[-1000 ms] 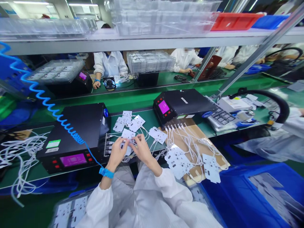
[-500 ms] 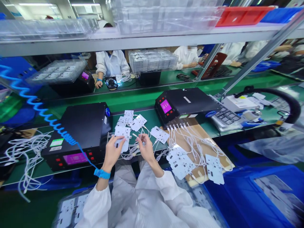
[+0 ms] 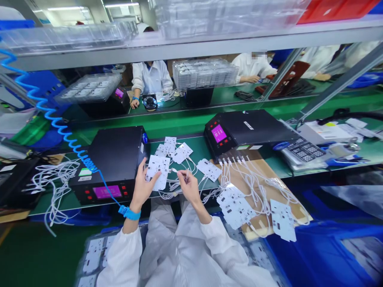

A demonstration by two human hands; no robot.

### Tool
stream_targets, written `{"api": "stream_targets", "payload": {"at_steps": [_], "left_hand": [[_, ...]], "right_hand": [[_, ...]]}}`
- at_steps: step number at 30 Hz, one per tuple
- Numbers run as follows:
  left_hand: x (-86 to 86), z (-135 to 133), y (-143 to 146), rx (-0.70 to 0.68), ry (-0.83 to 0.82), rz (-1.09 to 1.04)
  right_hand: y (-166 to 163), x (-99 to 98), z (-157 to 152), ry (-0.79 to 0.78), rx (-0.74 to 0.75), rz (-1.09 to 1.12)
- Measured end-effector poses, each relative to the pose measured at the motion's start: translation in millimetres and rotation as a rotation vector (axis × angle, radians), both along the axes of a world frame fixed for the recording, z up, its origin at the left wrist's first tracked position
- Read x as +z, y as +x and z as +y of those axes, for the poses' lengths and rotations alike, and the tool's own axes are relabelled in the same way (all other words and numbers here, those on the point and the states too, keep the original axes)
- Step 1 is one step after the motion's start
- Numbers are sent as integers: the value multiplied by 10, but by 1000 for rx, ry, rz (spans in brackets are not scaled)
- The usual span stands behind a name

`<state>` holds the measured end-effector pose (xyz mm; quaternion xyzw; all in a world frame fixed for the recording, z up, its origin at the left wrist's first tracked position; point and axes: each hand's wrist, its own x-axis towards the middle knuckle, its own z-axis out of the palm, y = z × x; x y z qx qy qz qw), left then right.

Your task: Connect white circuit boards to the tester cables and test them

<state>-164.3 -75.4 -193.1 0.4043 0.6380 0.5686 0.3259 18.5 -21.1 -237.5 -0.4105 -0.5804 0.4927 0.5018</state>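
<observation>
A white circuit board [image 3: 156, 167] is gripped in my left hand [image 3: 143, 186], thumb across its face and fingers along its left edge. My right hand [image 3: 189, 186] pinches the white plug end of a cable [image 3: 174, 170], which points at the board's right edge; whether the plug has entered a socket I cannot tell. Just behind lie several more white boards [image 3: 182, 153], some with cables attached. Another board [image 3: 209, 170] rests to the right of my right hand. Loose white cables [image 3: 169, 194] lie under and between my hands.
Black boxes with purple screens stand at left [image 3: 116, 159] and right [image 3: 251, 131]. White cables run from the right box over a cardboard sheet [image 3: 266, 175] bearing boards. A blue coiled cord [image 3: 54, 119] leads to my left wristband. A shelf [image 3: 191, 42] crosses above; co-workers sit opposite.
The board in my left hand is lifted and tilted toward me. My right hand has brought the cable plug up to its right edge. The whole view has shifted slightly.
</observation>
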Motion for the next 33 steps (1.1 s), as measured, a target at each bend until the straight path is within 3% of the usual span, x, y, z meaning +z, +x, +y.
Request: {"api": "stream_targets", "payload": {"at_steps": [13,33], "left_hand": [[84,-13,-47,2,34,58],[62,-17,-125,-39,-18,132]], "right_hand": [[-7,17,17,27,40,-27],[75,4,55,41,94,-97]]}}
